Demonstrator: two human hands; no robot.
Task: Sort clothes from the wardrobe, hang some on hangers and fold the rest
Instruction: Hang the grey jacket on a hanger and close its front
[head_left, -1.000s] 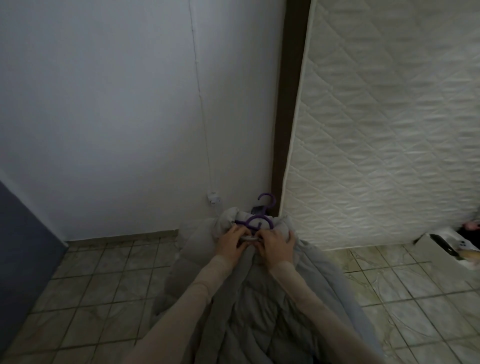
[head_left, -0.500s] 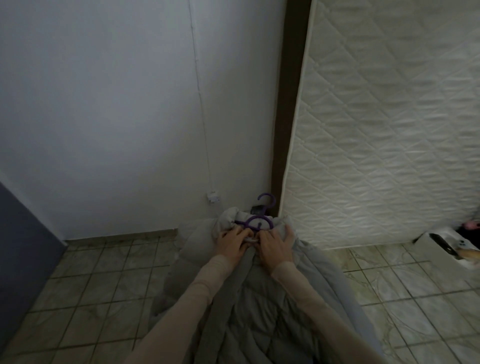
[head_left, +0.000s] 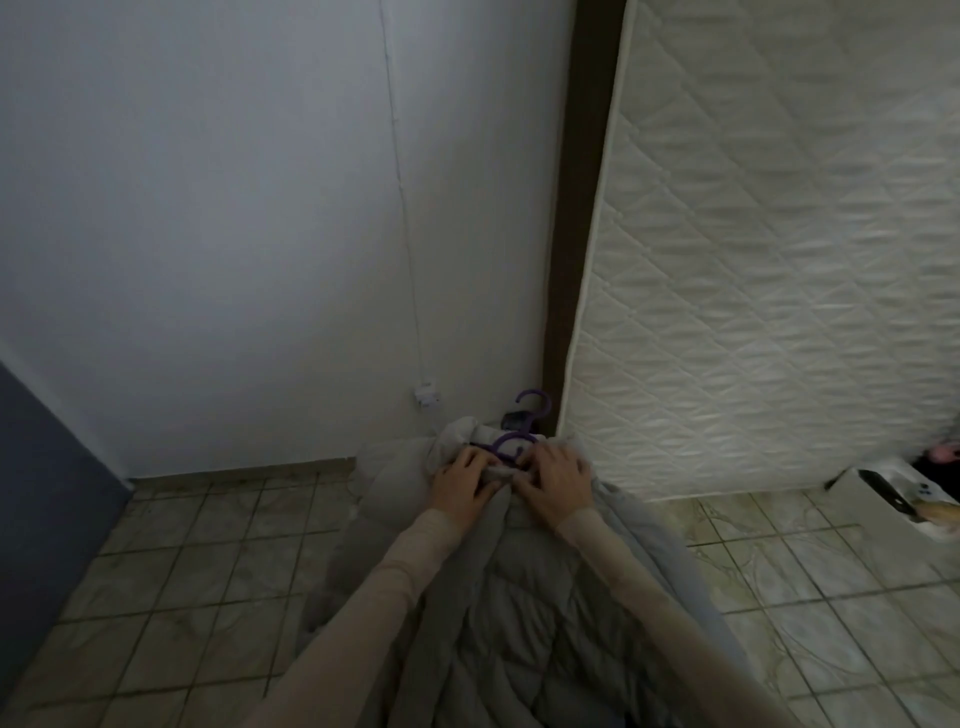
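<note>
Since the earlier frames the left hand (head_left: 464, 486) and right hand (head_left: 555, 480) have been drawn slightly apart along the collar of the grey padded jacket (head_left: 519, 597), which is spread on the tiled floor (head_left: 182, 561). The fingers (head_left: 470, 460) of both hands are curled onto the collar fabric, gripping it on either side of the purple hanger (head_left: 511, 441) lying between them. The collar is best seated evenly over the hanger's shoulders. Just beyond the fingers stand the wall (head_left: 234, 234) and the upright mattress (head_left: 779, 260); open floor is left on both sides.
</note>
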